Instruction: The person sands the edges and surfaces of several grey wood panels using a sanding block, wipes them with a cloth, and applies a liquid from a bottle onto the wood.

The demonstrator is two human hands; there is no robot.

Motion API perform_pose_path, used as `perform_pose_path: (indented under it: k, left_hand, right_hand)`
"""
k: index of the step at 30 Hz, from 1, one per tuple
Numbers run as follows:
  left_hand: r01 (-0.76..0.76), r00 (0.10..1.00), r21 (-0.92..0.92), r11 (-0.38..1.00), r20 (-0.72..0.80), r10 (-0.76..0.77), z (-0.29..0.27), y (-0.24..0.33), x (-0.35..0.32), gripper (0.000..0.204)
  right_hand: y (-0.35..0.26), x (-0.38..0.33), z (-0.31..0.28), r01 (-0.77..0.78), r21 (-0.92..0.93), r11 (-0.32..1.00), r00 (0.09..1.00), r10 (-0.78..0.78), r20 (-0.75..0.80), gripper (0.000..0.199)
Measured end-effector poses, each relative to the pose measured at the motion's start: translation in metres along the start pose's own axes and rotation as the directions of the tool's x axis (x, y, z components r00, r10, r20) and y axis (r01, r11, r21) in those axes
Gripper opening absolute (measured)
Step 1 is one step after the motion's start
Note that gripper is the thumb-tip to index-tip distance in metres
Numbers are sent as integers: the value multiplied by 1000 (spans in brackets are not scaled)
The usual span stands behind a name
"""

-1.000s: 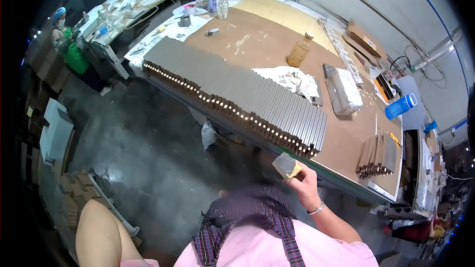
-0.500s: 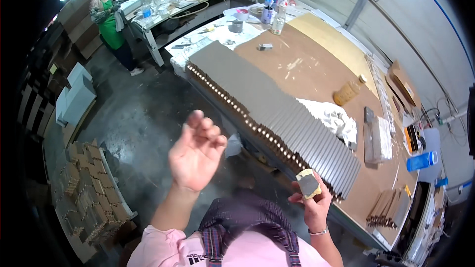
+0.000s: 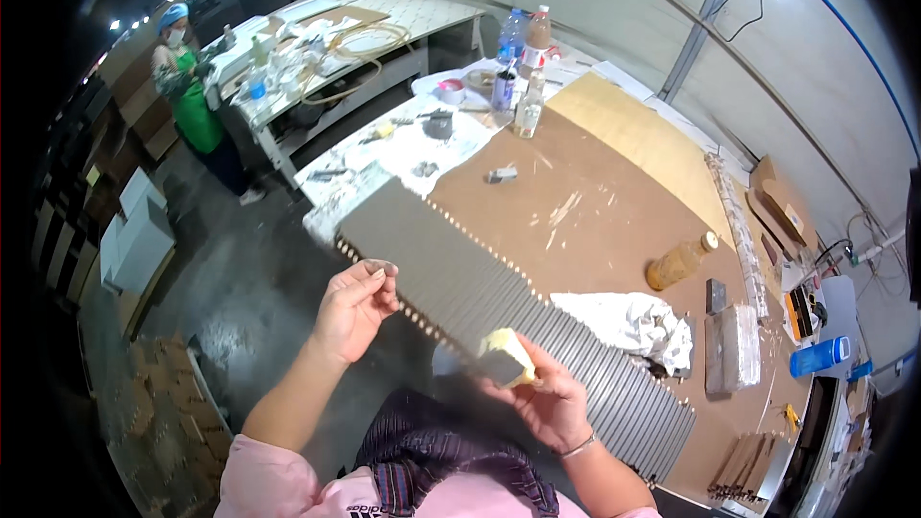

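Observation:
A long row of grey strips (image 3: 422,247), laid side by side with pale dotted ends, runs slantwise across the brown-topped table. At its near edge is my left hand (image 3: 353,315), thumb and fingers pinched together. Something thin and small may be between the fingertips, but I cannot make it out. My right hand (image 3: 556,401) grips a yellow sponge block (image 3: 508,357) with a dark grey face, held over the near edge of the row. The sponge hides part of the strips below it.
Beyond the row lie a white cloth (image 3: 624,321), an amber bottle (image 3: 679,264) and a plastic-wrapped block (image 3: 731,350). Several bottles (image 3: 526,48) stand at the far end. A stack of brown strips (image 3: 743,468) lies at right. A person in a green apron (image 3: 200,115) stands at far left.
My left hand, earlier raised with its fingers apart, has come to the row's near edge and pinched closed. My right hand has carried the sponge leftward along the row.

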State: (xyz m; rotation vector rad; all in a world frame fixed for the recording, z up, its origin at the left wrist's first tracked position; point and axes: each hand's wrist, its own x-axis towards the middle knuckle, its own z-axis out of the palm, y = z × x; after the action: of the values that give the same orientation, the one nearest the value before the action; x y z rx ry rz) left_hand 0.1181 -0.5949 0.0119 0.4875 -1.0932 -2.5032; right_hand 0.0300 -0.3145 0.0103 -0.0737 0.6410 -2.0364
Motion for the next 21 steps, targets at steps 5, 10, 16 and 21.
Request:
perform_pose_path:
  k: [5, 10, 16, 21]
  left_hand:
    - [34, 997, 302, 953, 59, -54, -28, 53, 144, 12]
    - [17, 1000, 489, 872, 4, -22, -89, 64, 341, 15]
    - [-137, 979, 834, 534, 32, 202, -163, 21, 537, 30]
    - [-40, 991, 856, 516, -34, 132, -159, 6, 569, 28]
  right_hand:
    - [-6, 53, 10, 29, -119, 992, 970, -57, -238, 58]
    - [2, 131, 33, 174, -151, 973, 925, -214, -314, 53]
    - [6, 235, 67, 157, -288, 945, 849, -278, -449, 46]
    - [1, 313, 69, 132, -310, 942, 869, -260, -420, 43]
